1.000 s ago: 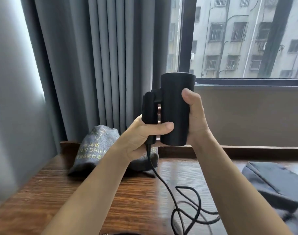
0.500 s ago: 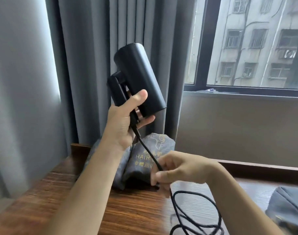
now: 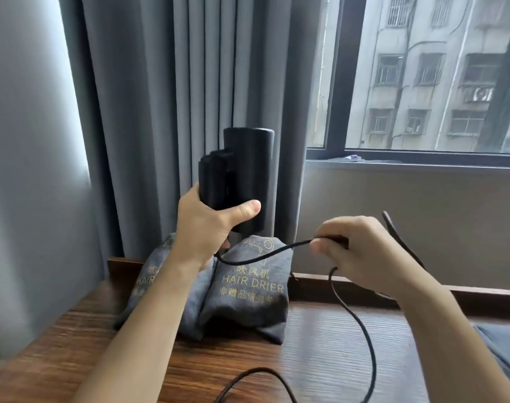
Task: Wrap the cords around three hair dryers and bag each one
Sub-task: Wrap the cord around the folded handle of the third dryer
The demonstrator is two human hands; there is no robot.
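Wrapping barely begun: thin black cord point(image 3: 361, 330) trailing loose over the brown wooden counter point(image 3: 320, 359), pinched in right hand point(image 3: 352, 248). Left hand point(image 3: 207, 228) gripping matte black folded hair dryer point(image 3: 242, 181), upright above two filled grey fabric bags point(image 3: 248, 295). Third bagging judged pending.

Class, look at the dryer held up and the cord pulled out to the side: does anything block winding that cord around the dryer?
Nothing visible does. The left hand grips the dryer in the air above the bags; the right hand pinches the cord, with open air between them.
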